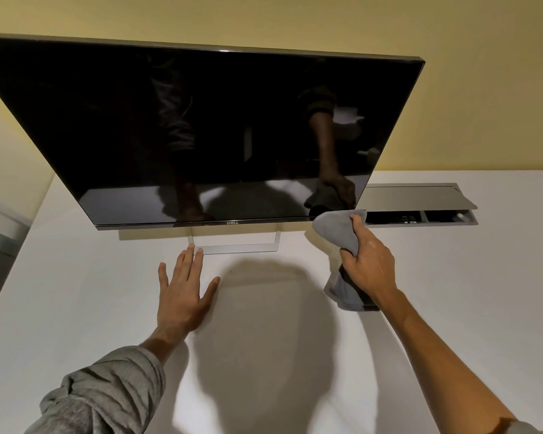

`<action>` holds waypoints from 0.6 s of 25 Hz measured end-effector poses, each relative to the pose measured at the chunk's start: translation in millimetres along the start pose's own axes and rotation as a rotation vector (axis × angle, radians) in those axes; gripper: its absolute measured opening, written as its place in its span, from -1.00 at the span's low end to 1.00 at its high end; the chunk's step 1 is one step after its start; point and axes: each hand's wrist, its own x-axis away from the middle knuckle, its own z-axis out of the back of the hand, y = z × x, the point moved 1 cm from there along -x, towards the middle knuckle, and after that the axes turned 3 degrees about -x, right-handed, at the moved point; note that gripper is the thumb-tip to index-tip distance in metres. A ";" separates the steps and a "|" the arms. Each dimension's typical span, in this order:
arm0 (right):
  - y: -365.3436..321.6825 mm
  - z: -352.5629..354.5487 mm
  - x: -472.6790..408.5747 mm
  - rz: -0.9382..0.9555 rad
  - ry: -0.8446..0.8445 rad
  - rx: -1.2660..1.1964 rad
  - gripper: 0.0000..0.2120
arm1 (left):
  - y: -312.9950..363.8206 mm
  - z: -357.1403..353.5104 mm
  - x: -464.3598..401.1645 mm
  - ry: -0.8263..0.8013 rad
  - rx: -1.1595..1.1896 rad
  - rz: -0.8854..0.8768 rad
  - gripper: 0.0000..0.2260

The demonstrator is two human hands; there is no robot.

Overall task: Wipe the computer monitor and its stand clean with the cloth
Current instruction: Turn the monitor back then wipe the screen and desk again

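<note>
Left hand (182,289): open, flat on table (91,308), fingertips touching stand (237,247). Right hand (369,261): grip closed on cloth (336,228), at monitor (201,130) lower corner just above. Risk: hard pressing may tip screen.

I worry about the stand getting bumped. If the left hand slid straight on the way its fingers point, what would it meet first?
Most likely the stand. The left hand lies flat on the desk, its fingertips already at the stand's near left corner; actual contact is hard to judge.
</note>
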 end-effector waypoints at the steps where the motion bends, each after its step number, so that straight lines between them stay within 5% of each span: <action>1: -0.9 -4.0 -1.5 0.013 -0.009 -0.031 -0.33 | 0.3 -0.4 -0.1 0.004 -0.003 0.000 -0.35; 6: -26.6 -14.8 0.7 0.087 -0.047 0.013 -0.32 | 0.4 0.6 0.5 0.016 0.007 -0.008 -0.35; 11: -5.5 5.9 1.0 0.054 0.107 0.205 -0.31 | 1.2 1.4 0.1 0.012 0.004 -0.005 -0.35; 15: 3.6 2.8 -2.8 0.016 0.035 0.068 -0.33 | 0.4 0.9 0.8 0.009 -0.001 -0.003 -0.36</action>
